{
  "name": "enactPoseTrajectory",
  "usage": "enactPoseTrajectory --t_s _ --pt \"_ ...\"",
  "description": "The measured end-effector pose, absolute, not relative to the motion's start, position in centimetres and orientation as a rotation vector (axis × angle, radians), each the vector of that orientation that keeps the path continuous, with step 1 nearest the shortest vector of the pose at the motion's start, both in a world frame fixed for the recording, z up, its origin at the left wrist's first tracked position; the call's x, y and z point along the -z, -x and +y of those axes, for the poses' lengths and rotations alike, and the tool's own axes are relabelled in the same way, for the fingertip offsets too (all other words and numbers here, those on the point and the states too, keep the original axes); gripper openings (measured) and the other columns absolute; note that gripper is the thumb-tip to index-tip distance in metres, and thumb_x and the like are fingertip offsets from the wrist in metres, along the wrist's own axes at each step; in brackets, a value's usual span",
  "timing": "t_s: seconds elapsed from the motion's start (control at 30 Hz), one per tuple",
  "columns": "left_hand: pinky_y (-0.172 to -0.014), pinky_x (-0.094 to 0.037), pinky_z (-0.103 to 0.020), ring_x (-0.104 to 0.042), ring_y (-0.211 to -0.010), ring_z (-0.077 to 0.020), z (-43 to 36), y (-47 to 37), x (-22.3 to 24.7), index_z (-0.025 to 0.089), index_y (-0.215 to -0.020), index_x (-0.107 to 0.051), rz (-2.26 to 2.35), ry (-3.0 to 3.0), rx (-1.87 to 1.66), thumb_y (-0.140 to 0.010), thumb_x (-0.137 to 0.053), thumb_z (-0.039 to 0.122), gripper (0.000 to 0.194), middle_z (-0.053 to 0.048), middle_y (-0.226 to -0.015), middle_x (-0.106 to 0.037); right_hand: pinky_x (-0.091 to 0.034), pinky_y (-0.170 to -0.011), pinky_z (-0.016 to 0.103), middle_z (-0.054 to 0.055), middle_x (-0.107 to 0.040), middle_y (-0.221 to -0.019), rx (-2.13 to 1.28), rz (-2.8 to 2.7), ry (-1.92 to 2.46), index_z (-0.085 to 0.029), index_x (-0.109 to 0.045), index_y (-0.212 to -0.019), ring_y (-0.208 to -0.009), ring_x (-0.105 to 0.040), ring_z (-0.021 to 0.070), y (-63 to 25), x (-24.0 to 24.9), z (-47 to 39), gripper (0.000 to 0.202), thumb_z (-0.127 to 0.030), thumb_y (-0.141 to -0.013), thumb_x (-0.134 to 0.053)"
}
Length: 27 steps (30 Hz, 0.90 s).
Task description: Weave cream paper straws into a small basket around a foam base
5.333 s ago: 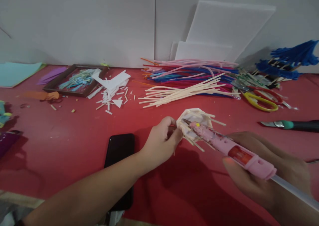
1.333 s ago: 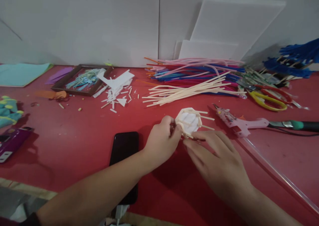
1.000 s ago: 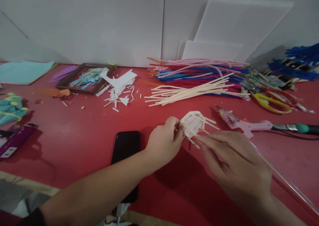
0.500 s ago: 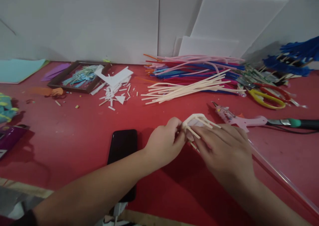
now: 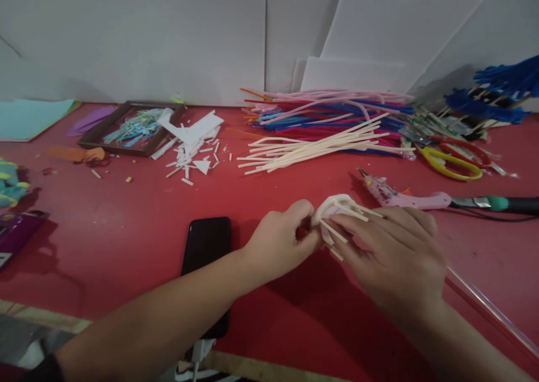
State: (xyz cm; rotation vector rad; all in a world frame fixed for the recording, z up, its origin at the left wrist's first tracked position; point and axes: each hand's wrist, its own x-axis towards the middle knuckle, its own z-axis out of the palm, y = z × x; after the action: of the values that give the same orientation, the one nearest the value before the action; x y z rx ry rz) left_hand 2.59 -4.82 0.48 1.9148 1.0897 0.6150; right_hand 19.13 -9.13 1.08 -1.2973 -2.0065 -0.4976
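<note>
Between my hands, above the red table, is a small white craft piece [image 5: 337, 203] with a curved rim and several cream sticks jutting out toward the right. My left hand [image 5: 283, 239] pinches its left edge between thumb and fingers. My right hand [image 5: 391, 253] grips it from the right, with fingers reaching in among the sticks; those fingers partly cover the piece. A black phone [image 5: 207, 244] lies under my left forearm. Beyond my right hand rests a pink glue gun [image 5: 421, 201].
Cream strips [image 5: 311, 146] lie in front of coloured pipe cleaners [image 5: 337, 99]. White paper scraps [image 5: 197, 135] sit beside a brown frame [image 5: 86, 141]. Yellow-handled scissors [image 5: 452, 166] are at the right. A clear glue stick [image 5: 492, 303] slants across the right side. White sheets [image 5: 404, 26] lean on the wall.
Both hands have shifted slightly right with the white piece, the right hand more. The piece has turned a little, its sticks now angled further right. The camera view has moved slightly.
</note>
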Motion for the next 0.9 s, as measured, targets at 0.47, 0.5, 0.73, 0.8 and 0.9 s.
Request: enactPoseTrajectory --t_s 0.47,0.5,0.73,0.8,0.9 --pt "-0.053 -0.025 -0.025 -0.04 -0.05 -0.0113 -5.11 -2.65 -0.45 0.023 -0.071 -0.034 1.274 -2.024 -0.605 -0.085 -0.043 0.027 0.018 0.004 -0.059 -0.047 -0.039 -0.071 0.037 0.003 -0.073 -0.072 0.5 -2.02 1.274 -0.018 -0.07 -0.084 -0.073 -0.058 0.0201 -19.4 -0.79 -8.65 0.005 -0.02 -0.085 -0.067" --pt "-0.052 -0.024 -0.025 -0.04 -0.05 -0.011 -5.1 -2.64 -0.42 0.023 -0.07 -0.033 1.276 -2.019 -0.602 -0.085 -0.043 0.027 0.018 0.005 -0.058 -0.046 -0.039 -0.072 0.037 0.003 -0.074 -0.074 0.501 -2.018 1.271 -0.018 -0.07 -0.084 -0.073 -0.059 0.02 -19.45 -0.83 -8.65 0.004 -0.019 -0.085 -0.067" --pt "-0.052 -0.025 -0.024 -0.035 -0.049 -0.0089 -4.82 -2.58 -0.32 0.021 -0.064 -0.037 1.2 -2.004 -0.635 -0.083 -0.047 0.027 0.022 0.006 -0.054 -0.041 -0.044 -0.071 0.036 0.002 -0.074 -0.072 0.596 -2.02 1.225 -0.018 -0.067 -0.078 -0.073 -0.068 0.0212 -19.84 -1.15 -8.61 0.006 -0.015 -0.083 -0.07" --pt "-0.052 -0.026 -0.024 -0.035 -0.05 -0.0086 -4.75 -2.62 -0.35 0.02 -0.064 -0.041 1.183 -2.002 -0.634 -0.082 -0.049 0.027 0.021 0.006 -0.054 -0.043 -0.046 -0.071 0.035 0.002 -0.075 -0.074 0.604 -2.033 1.21 -0.019 -0.067 -0.08 -0.075 -0.071 0.0211 -19.88 -1.24 -8.63 0.006 -0.014 -0.083 -0.069" --pt "-0.052 -0.029 -0.023 -0.04 -0.051 -0.0088 -4.78 -2.67 -0.41 0.02 -0.066 -0.047 1.148 -2.003 -0.648 -0.083 -0.05 0.028 0.019 0.005 -0.057 -0.048 -0.049 -0.074 0.034 0.003 -0.077 -0.082 0.592 -2.034 1.206 -0.019 -0.068 -0.084 -0.077 -0.073 0.0204 -19.86 -1.32 -8.67 0.005 -0.014 -0.083 -0.069"
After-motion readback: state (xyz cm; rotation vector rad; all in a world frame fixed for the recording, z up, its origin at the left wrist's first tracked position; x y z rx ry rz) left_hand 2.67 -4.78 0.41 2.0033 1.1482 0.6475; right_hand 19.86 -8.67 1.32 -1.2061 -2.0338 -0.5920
